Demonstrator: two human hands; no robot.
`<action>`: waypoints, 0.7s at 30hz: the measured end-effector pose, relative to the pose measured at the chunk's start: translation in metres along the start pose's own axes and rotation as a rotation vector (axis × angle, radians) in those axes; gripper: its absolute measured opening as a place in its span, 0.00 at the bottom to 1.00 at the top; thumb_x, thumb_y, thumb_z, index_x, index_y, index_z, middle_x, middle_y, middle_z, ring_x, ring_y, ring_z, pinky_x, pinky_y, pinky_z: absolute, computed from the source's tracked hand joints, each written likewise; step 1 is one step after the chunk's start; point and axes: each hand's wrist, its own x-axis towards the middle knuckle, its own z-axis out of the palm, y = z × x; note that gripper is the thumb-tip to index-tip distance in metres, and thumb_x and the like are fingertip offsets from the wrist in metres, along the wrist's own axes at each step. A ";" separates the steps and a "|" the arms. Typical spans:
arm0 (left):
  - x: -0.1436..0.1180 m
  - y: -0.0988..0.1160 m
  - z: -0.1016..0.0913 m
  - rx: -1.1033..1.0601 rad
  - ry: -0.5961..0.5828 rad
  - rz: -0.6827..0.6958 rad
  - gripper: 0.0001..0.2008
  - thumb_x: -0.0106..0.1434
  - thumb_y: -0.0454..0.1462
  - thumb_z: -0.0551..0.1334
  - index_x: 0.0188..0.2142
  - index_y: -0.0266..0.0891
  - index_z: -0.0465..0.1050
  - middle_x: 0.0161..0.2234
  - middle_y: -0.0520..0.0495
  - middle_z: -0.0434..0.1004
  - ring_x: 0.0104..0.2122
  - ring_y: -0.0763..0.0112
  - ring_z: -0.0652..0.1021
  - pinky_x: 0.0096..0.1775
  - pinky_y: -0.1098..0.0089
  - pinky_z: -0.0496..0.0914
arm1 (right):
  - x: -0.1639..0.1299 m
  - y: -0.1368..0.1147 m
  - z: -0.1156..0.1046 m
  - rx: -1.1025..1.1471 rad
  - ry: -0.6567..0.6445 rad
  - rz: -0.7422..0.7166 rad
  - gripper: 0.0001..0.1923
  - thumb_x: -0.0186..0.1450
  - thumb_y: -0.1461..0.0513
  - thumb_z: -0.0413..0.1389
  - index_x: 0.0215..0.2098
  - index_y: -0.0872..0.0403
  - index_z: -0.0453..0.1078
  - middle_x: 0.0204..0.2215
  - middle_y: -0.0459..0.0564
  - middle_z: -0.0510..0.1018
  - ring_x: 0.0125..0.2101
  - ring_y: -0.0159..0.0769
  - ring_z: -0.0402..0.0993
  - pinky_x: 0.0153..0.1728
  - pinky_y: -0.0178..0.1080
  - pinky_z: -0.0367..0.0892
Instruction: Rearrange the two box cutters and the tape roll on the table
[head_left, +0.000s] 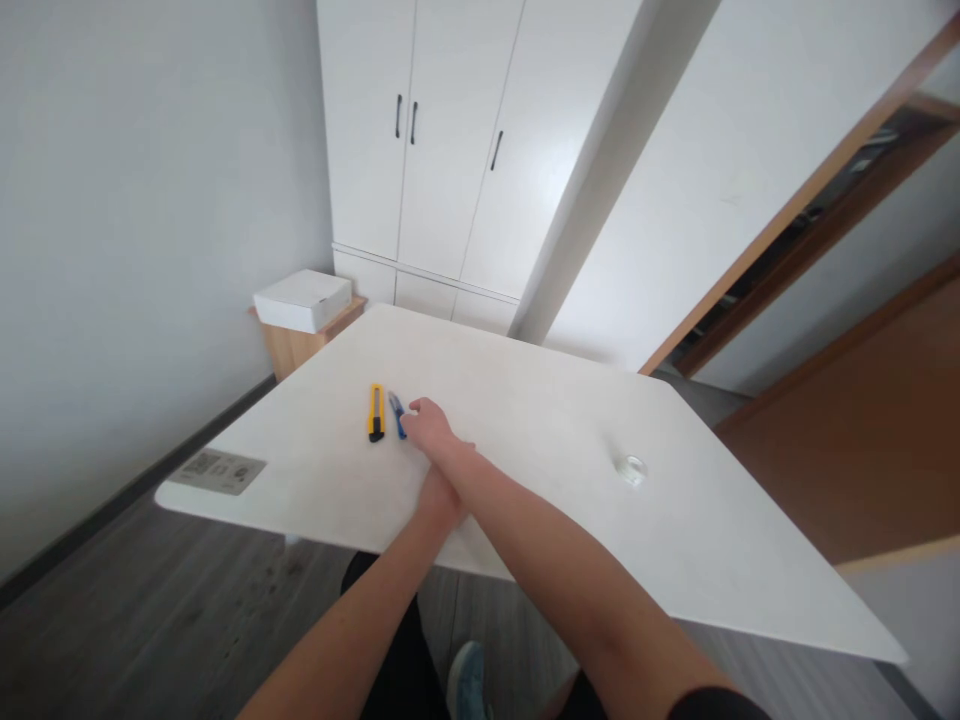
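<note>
My right hand [429,424] reaches across to the left, over my left wrist. Its fingers close on the lower part of a blue utility knife [397,404], whose pale tip points away from me. Just left of this knife, a yellow utility knife [376,400] with a black end lies flat on the white table [525,400]. My left hand [444,492] is under my right wrist, near the tabletop. The right forearm covers most of it, so its fingers are hidden.
A clear roll of tape [631,469] lies on the table's right part. A printed grey label [217,470] is stuck at the left corner. Beyond the table's left edge, a white box [304,300] rests on a wooden stand [292,345]. White cabinets [427,150] stand behind.
</note>
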 end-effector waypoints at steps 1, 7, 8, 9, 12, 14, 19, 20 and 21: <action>0.002 0.004 -0.004 0.028 -0.008 0.004 0.16 0.65 0.34 0.54 0.50 0.35 0.74 0.53 0.33 0.75 0.57 0.47 0.71 0.60 0.46 0.60 | -0.004 0.010 -0.013 -0.016 0.019 -0.028 0.18 0.64 0.61 0.54 0.52 0.55 0.69 0.52 0.56 0.75 0.53 0.44 0.71 0.53 0.44 0.66; 0.008 0.022 -0.021 0.300 -0.026 0.088 0.15 0.66 0.34 0.54 0.42 0.40 0.80 0.52 0.38 0.77 0.53 0.56 0.75 0.56 0.55 0.67 | -0.030 0.120 -0.148 -0.362 0.217 0.032 0.18 0.64 0.61 0.54 0.53 0.52 0.70 0.57 0.54 0.71 0.58 0.43 0.65 0.57 0.46 0.61; 0.008 0.023 -0.021 0.321 -0.022 0.088 0.16 0.67 0.35 0.53 0.43 0.40 0.80 0.53 0.38 0.77 0.54 0.56 0.75 0.56 0.55 0.67 | -0.036 0.142 -0.175 -0.444 0.249 0.124 0.19 0.63 0.62 0.55 0.54 0.51 0.70 0.58 0.55 0.70 0.58 0.46 0.64 0.55 0.48 0.62; 0.008 0.023 -0.022 0.337 -0.021 0.087 0.16 0.67 0.35 0.53 0.43 0.40 0.80 0.53 0.38 0.77 0.53 0.56 0.75 0.56 0.56 0.68 | -0.042 0.163 -0.201 -0.522 0.270 0.217 0.21 0.63 0.62 0.56 0.55 0.51 0.69 0.58 0.56 0.69 0.58 0.49 0.64 0.54 0.50 0.63; 0.007 0.023 -0.021 0.362 -0.021 0.091 0.17 0.68 0.36 0.52 0.44 0.40 0.81 0.52 0.38 0.77 0.53 0.57 0.76 0.56 0.57 0.68 | -0.062 0.216 -0.262 -0.659 0.172 0.457 0.31 0.58 0.62 0.62 0.60 0.50 0.66 0.57 0.61 0.68 0.55 0.53 0.67 0.47 0.48 0.67; 0.008 0.023 -0.020 0.368 -0.024 0.097 0.17 0.68 0.36 0.52 0.43 0.40 0.81 0.52 0.38 0.78 0.53 0.57 0.76 0.56 0.57 0.68 | -0.073 0.240 -0.285 -0.666 0.062 0.491 0.36 0.55 0.61 0.65 0.61 0.51 0.65 0.55 0.60 0.70 0.50 0.49 0.72 0.42 0.42 0.69; 0.008 0.025 -0.022 0.373 -0.034 0.094 0.17 0.68 0.36 0.52 0.43 0.39 0.81 0.52 0.37 0.77 0.53 0.57 0.76 0.56 0.57 0.68 | -0.086 0.255 -0.289 -0.587 -0.127 0.513 0.33 0.55 0.64 0.64 0.59 0.50 0.65 0.40 0.53 0.79 0.30 0.38 0.77 0.29 0.36 0.68; 0.007 0.026 -0.022 0.371 -0.035 0.090 0.17 0.68 0.36 0.52 0.43 0.39 0.81 0.52 0.37 0.77 0.53 0.57 0.75 0.57 0.58 0.67 | -0.084 0.251 -0.285 -0.590 -0.139 0.514 0.32 0.55 0.65 0.63 0.58 0.51 0.66 0.36 0.52 0.79 0.28 0.38 0.76 0.28 0.36 0.67; 0.007 0.027 -0.023 0.367 -0.038 0.085 0.17 0.68 0.35 0.53 0.43 0.39 0.81 0.52 0.37 0.77 0.53 0.57 0.75 0.57 0.58 0.67 | -0.081 0.244 -0.279 -0.596 -0.144 0.502 0.32 0.55 0.66 0.62 0.58 0.52 0.65 0.34 0.51 0.79 0.27 0.38 0.76 0.27 0.36 0.66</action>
